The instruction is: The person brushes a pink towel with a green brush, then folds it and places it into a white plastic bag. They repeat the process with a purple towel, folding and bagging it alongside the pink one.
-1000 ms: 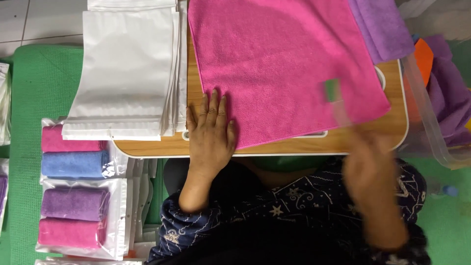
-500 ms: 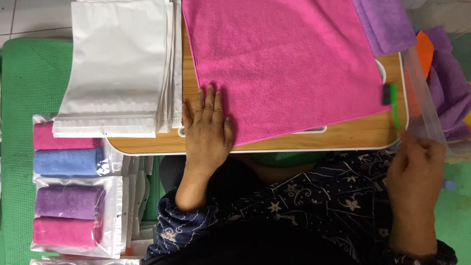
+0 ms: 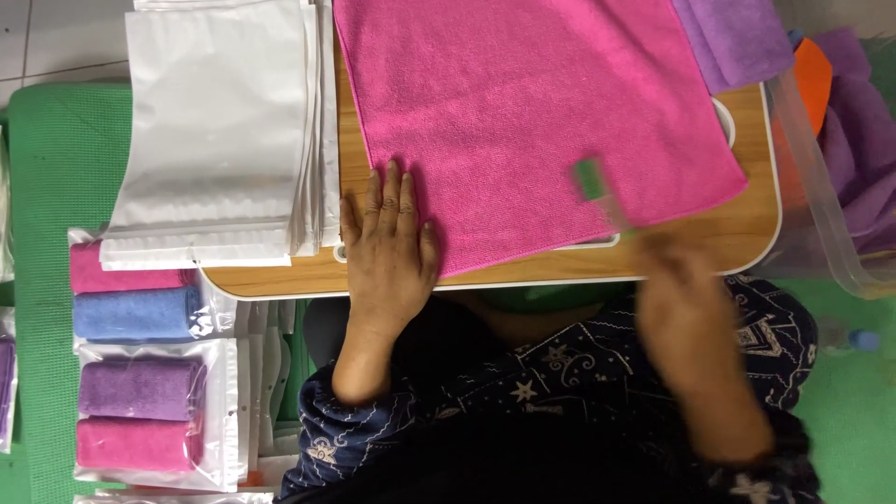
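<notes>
Cloth: I see a pink cloth spread flat on the surface, its near corner under my left hand.
Handling: I judge it soft, light and limp, with a napped face that should not slip; it will sag and fold wherever lifted, so an edge or corner is the place to pinch it.
Left fingers: laid out flat and together, palm down, pressing the cloth's near-left corner; they hold nothing.
Right hand: my right hand is blurred at the near edge, just right of the cloth's near-right corner; a thin green-tipped stick rises from it over the cloth. I cannot tell how the fingers close on it.
Left of the left fingers: a stack of white bags, touching the cloth's edge.
Nearer and lower left: bagged rolled cloths in pink, blue and purple on a green mat.
Beyond the right hand: a purple cloth and a clear bin.
</notes>
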